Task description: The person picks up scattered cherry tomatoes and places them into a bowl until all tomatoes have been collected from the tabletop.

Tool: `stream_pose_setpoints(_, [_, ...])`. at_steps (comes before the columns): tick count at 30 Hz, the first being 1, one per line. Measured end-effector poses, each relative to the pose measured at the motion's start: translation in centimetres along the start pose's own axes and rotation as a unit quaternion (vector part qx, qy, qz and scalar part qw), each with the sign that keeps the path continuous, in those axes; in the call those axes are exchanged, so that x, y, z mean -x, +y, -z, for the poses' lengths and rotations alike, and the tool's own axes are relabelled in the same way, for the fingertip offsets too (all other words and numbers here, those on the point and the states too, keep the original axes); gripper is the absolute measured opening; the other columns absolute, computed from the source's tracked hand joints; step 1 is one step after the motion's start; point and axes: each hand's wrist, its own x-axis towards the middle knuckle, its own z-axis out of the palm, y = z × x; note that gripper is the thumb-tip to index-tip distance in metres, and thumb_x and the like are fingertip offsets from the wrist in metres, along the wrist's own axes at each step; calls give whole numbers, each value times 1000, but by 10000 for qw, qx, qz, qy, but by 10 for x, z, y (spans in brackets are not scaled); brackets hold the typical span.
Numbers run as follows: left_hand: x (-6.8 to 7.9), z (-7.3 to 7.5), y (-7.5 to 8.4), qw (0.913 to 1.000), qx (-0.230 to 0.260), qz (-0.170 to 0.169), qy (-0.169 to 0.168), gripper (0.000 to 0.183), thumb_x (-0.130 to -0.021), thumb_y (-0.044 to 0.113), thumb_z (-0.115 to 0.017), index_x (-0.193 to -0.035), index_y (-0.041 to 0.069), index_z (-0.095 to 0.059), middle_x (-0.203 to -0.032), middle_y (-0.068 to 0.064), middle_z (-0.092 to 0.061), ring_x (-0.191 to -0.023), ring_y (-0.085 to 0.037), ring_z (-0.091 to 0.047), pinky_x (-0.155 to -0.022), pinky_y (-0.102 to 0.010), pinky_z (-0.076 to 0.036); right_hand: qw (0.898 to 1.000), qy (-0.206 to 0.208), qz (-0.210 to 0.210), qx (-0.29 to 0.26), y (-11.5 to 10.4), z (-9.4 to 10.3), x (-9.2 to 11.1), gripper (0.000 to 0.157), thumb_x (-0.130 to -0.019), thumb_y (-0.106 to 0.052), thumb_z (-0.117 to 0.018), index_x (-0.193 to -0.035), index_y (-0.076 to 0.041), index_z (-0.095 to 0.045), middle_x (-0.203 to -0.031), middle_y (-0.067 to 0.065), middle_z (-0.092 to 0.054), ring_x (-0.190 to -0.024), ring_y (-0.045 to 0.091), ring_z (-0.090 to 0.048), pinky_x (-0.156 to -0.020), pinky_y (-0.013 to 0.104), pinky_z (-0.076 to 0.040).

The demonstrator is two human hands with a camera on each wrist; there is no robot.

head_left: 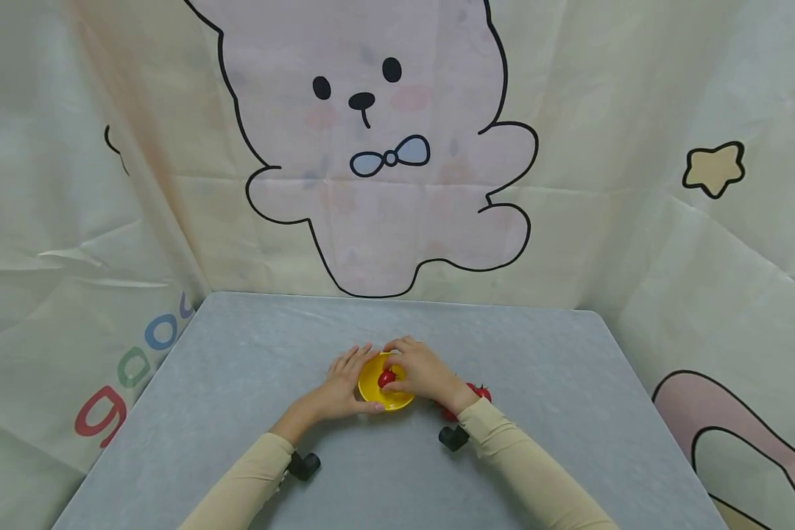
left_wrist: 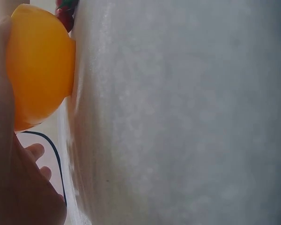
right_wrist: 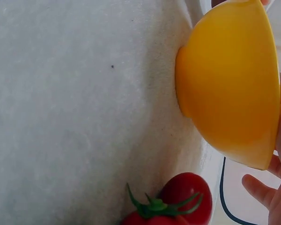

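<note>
At frame lower centre, the right hand (head_left: 424, 372) pinched a small, glossy red tomato (head_left: 386, 379) inside the round yellow bowl (head_left: 369, 383), which the wide-spread left hand (head_left: 343, 390) touched. A slack pinch risked dropping the tomato; uneven pressure risked tipping the bowl.

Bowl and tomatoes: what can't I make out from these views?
Bowl, inside: partly covered by the right hand in the head view; its own wall hides it in both wrist views.
Grip on the tomato inside: too small to judge in the head view.
Count of the other tomatoes: right wrist covers part in the head view; frame edge cuts them off in both wrist views.
</note>
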Motion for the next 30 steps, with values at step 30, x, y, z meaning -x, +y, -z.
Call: stream_pose_setpoints(30, [-1,1,4,9999,-37,106,-78,107,-78,71,-66,-159,21,-17,-169,-8,-9,-154,-39,-7,-121,-68,-6,9997,2,-159,-160,5,29,-10,37,-81,-45,-79,-105,-18,-75,-127,5,-64,-117,24,-55,-104,44,-50])
